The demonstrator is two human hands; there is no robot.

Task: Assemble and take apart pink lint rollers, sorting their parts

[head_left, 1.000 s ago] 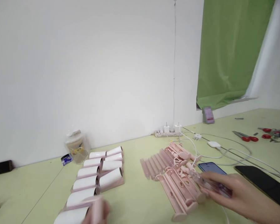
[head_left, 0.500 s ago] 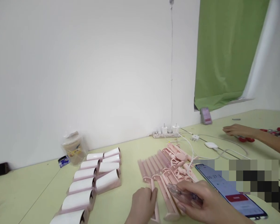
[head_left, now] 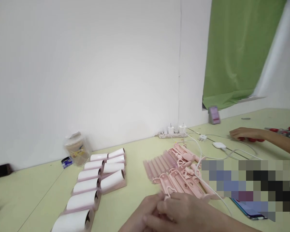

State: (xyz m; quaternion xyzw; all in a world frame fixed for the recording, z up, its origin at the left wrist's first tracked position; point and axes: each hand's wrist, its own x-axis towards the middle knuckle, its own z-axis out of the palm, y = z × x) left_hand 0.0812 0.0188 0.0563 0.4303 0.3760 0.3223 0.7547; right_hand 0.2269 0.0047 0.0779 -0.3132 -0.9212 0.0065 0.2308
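Note:
My left hand (head_left: 148, 211) and my right hand (head_left: 183, 207) are pressed together at the bottom middle, both closed. Between them the end of a pink plastic part (head_left: 168, 192) shows, and the fingers hide the rest. What my right hand grips is covered. Just beyond lie several pink plastic pieces (head_left: 176, 180), long trough shapes with rounded ends and holes. Behind these is a row of translucent pink tubes (head_left: 157, 166), laid side by side.
Two columns of white rolls (head_left: 83, 187) in pink holders stand at left. A bagged tub (head_left: 76, 149) sits by the wall. A white cable (head_left: 214, 190) runs from the power strip (head_left: 171, 134) past the pieces. A phone (head_left: 250, 209) lies right. Another person's hand (head_left: 244, 132) rests over red-handled tools.
My right hand has moved left to meet my left hand, and the clear plastic piece it held is now hidden. The pink part my left hand held is mostly covered.

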